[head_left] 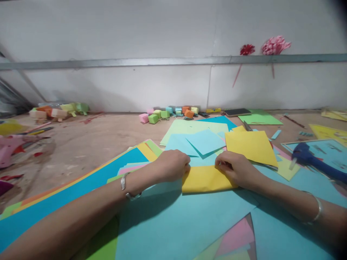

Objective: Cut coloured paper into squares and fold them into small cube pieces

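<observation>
A folded piece of yellow paper (206,180) lies in front of me on a large light-blue sheet (173,220). At its upper left corner, my left hand (173,165) is closed, fingers curled onto the edge. My right hand (240,169) grips the upper right part between thumb and fingers. Just beyond are light-blue paper squares (208,141), one overlapping another. Behind my right hand sits a yellow square (251,146), apart from the folded piece. Both palms and some fingertips are hidden.
Stacked coloured sheets (89,187) extend under my left arm. A blue glue gun (311,160) lies at right, a pink glue gun (9,148) at far left. Small paper cubes (165,114), a phone (238,112) and a green sheet (260,117) lie near the wall.
</observation>
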Action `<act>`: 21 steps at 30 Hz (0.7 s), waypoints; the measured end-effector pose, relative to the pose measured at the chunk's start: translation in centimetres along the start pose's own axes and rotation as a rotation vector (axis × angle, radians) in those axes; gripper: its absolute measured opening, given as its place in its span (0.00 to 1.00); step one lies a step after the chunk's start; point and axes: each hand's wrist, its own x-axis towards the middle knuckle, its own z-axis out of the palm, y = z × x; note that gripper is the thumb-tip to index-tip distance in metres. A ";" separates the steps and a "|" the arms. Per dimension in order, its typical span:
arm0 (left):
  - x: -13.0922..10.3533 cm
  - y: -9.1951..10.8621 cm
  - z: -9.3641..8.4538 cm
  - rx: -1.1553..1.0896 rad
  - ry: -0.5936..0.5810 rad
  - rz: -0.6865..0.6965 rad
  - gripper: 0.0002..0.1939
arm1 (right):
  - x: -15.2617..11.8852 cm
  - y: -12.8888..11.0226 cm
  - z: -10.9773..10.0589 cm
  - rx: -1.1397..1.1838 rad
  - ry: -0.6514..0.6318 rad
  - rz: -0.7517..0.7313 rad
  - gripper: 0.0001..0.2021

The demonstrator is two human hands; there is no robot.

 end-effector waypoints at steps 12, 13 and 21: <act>0.5 -0.5 1.3 -0.097 0.264 0.159 0.13 | -0.1 0.2 0.1 -0.044 -0.025 -0.028 0.10; 0.6 -0.4 1.5 -0.127 0.276 0.229 0.16 | -0.1 0.2 0.1 -0.045 -0.028 -0.027 0.10; 1.0 1.1 0.8 -0.262 0.148 0.330 0.12 | -0.1 0.2 0.3 -0.069 -0.039 -0.009 0.10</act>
